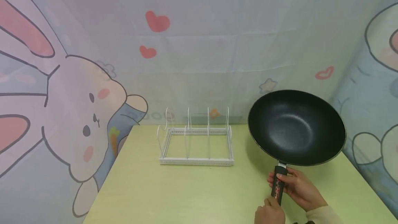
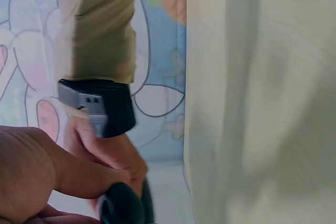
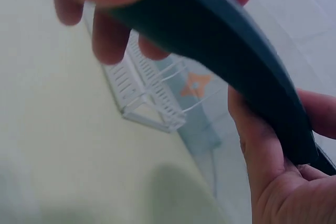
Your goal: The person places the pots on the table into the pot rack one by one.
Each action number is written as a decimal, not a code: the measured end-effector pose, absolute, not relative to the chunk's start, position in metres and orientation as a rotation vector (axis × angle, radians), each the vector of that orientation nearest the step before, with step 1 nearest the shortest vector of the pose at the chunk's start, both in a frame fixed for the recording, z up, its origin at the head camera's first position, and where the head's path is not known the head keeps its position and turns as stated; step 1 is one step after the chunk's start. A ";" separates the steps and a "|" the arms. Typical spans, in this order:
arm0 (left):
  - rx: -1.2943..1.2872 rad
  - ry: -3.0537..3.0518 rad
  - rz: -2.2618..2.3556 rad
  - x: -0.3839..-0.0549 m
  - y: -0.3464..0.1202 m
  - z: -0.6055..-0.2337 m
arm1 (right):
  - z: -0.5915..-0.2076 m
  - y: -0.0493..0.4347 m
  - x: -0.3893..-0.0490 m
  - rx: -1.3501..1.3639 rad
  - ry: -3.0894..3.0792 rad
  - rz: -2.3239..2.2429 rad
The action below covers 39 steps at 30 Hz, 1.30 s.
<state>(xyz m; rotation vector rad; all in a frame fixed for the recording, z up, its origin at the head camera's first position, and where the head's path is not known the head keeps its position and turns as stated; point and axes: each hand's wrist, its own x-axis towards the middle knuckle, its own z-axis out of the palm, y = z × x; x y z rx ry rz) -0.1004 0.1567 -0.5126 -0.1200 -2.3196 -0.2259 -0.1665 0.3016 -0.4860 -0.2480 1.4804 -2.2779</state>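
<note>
A black wok (image 1: 292,130) is held up over the right side of the table, its dark inside facing me and its handle (image 1: 278,184) pointing down toward me. My left hand (image 1: 269,213) grips the handle's lower end; the left wrist view shows its thumb (image 2: 86,179) against the dark handle tip (image 2: 123,205). Higher up, close to the pan, my right hand (image 1: 300,187) holds the handle with the thumb on top and fingers beneath. Those fingertips (image 3: 109,51) show past the handle's edge in the right wrist view.
A white wire rack (image 1: 196,161) with upright dividers stands left of the wok, near the back edge of the pale yellow table (image 1: 174,193). Behind it hangs a cartoon-printed cloth (image 1: 199,54), with more cloth along both sides.
</note>
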 end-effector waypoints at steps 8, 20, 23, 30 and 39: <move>-0.394 -2.208 -0.229 -0.108 0.134 -0.504 | -0.457 0.292 -0.169 -0.411 1.472 -2.330; -0.883 -2.328 -0.904 -0.110 0.084 -0.475 | -0.446 0.277 -0.173 -0.791 1.011 -2.414; -0.977 -2.263 -1.171 -0.113 0.070 -0.473 | -0.443 0.264 -0.175 -0.808 1.024 -2.457; -1.074 -2.175 -1.697 -0.123 0.028 -0.476 | -0.430 0.224 -0.182 -0.757 1.179 -2.500; -1.023 -2.089 -1.886 -0.124 -0.011 -0.493 | -0.427 0.176 -0.187 -0.590 1.583 -2.416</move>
